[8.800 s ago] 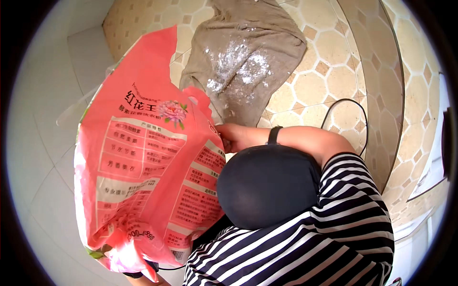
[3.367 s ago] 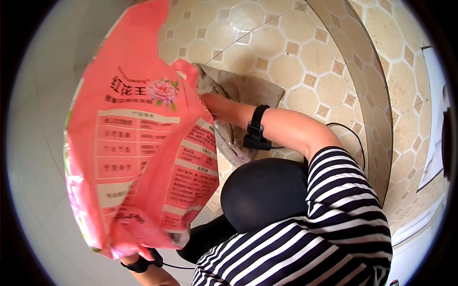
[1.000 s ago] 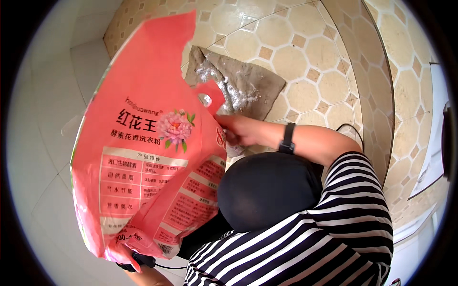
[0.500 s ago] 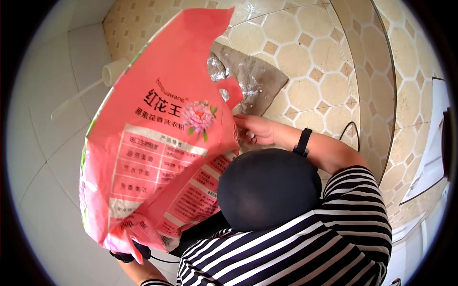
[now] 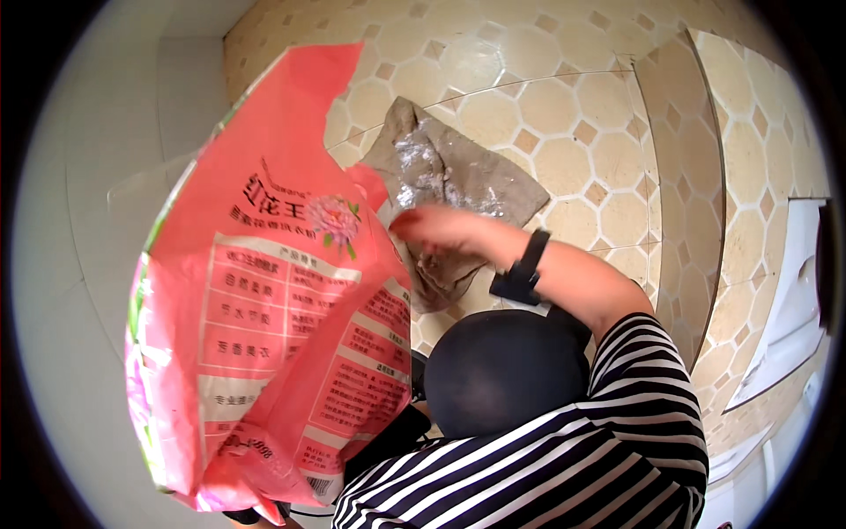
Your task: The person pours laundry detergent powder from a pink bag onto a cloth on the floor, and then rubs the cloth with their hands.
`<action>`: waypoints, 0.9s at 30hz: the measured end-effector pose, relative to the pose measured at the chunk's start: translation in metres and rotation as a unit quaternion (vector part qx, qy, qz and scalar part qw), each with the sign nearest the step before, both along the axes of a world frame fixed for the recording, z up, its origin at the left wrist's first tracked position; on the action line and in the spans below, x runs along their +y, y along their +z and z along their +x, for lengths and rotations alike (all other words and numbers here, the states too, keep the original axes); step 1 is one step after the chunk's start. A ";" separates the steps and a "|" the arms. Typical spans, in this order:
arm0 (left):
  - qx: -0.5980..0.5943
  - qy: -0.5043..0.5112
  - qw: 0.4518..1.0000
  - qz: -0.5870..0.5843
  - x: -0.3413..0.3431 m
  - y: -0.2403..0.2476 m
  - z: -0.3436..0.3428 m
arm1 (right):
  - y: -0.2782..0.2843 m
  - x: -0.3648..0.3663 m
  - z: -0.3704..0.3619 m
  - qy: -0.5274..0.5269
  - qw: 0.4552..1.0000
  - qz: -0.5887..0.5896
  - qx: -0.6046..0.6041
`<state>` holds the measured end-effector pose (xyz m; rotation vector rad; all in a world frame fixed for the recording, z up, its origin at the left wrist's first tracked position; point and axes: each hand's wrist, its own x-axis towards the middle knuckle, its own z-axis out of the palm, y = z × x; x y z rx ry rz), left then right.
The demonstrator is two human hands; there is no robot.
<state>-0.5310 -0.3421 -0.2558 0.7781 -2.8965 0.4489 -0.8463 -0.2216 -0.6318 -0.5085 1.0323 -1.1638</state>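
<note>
A large pink washing powder bag (image 5: 291, 291) with a flower print stands tall across the left half of the view, its upper edge loose. Only a dark band at my left wrist (image 5: 256, 515) shows under the bag's lower end; the hand's fingers are hidden. My right hand (image 5: 436, 231), smeared by motion, hovers over a grey-brown cloth (image 5: 520, 181) just right of the bag. White powder (image 5: 421, 159) lies in patches on this cloth. A black watch (image 5: 522, 275) is on my right wrist.
Tan patterned tiles (image 5: 564, 106) cover the floor around the cloth. Pale wall tiles (image 5: 79, 220) rise at the left, and a raised tiled edge (image 5: 683, 176) curves along the right. A rounded dark shape (image 5: 507, 375), like a covered knee, sits below my right forearm.
My right hand has moved left and away from its place at the bag's edge, over the cloth. More of the cloth shows. The white cup left of the bag has gone out of sight.
</note>
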 end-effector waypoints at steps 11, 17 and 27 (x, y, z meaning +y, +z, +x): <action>0.058 0.021 0.998 -0.012 0.022 -0.035 0.032 | -0.027 0.056 -0.095 0.007 0.731 0.211 0.649; 0.072 -0.001 0.997 -0.003 0.008 -0.039 0.026 | -0.016 0.047 -0.067 -0.016 0.814 0.115 0.570; 0.109 -0.038 0.993 -0.009 0.001 -0.062 0.028 | -0.092 -0.006 0.089 0.103 0.882 0.010 0.460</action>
